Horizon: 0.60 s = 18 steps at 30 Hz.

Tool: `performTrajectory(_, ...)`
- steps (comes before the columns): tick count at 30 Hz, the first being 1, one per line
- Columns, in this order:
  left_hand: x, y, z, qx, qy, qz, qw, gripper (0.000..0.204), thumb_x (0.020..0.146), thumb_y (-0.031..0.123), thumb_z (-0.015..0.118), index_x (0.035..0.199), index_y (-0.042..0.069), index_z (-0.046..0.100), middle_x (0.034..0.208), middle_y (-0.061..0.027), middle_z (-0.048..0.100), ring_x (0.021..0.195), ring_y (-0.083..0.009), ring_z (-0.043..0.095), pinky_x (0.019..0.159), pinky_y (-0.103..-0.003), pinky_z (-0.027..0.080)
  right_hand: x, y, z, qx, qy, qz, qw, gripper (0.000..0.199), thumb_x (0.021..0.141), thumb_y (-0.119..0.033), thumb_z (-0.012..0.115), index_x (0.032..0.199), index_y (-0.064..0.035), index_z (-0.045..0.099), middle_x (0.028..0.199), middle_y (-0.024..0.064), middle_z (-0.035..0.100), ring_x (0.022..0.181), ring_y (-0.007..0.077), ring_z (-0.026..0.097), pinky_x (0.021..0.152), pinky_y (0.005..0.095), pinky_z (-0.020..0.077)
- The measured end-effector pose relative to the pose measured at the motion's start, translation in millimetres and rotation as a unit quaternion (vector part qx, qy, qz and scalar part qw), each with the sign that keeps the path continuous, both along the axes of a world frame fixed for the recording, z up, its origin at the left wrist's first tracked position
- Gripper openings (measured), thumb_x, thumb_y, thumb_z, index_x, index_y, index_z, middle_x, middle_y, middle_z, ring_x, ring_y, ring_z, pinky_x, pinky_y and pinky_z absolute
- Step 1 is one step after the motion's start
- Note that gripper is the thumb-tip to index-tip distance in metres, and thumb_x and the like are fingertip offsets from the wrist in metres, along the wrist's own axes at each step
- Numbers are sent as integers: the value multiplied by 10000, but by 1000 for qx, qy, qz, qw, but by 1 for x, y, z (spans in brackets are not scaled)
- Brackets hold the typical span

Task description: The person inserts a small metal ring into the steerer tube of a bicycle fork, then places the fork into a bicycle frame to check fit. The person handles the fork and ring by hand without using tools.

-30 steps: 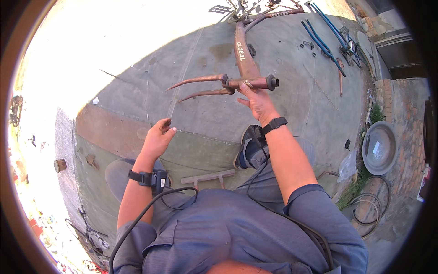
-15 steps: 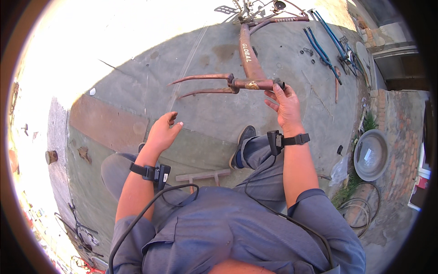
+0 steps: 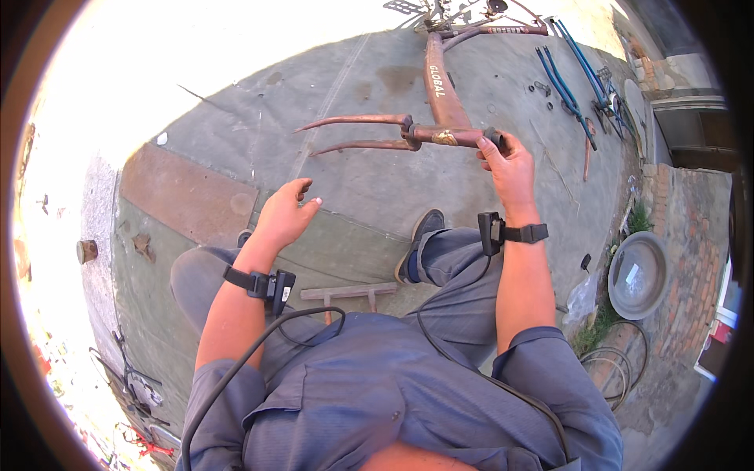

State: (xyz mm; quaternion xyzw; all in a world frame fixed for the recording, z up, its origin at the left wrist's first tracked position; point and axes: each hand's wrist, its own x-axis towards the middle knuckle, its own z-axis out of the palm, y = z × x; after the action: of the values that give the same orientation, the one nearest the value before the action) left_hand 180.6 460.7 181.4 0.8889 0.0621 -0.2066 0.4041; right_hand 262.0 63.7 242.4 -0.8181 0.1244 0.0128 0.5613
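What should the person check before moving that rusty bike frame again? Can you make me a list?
1. Right hand gripping the head tube end of the rusty bike frame: ok.
2. Left hand on the frame: not ok, open in the air, touching nothing.
3. Fork blades free of the left hand: ok.
4. Shoe out from under the frame: ok.
5. Wrist cables free of the frame: ok.
6. Grip tightness: cannot tell.
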Motion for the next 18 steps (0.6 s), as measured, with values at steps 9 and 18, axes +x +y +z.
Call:
performTrajectory(9,-2,1,-4,9,-10,-1,1000,520,932,265,711,1363,-8,611,1319,-219,667,1212,-349,651,1024,-428,516,27,-14,20,-34,-74,100,992,479,929,-192,799,1324,25,635,1040,22,674,875,89,624,782,253,532)
performTrajectory(18,-1,-1,-5,10,-7,-2,1000,523,929,257,712,1362,-18,609,1316,-232,664,1200,-364,658,1020,-434,520,58,-25,62,-96,-53,83,990,472,951,-361,769,1206,26,679,934,36,705,769,104,676,686,247,526)
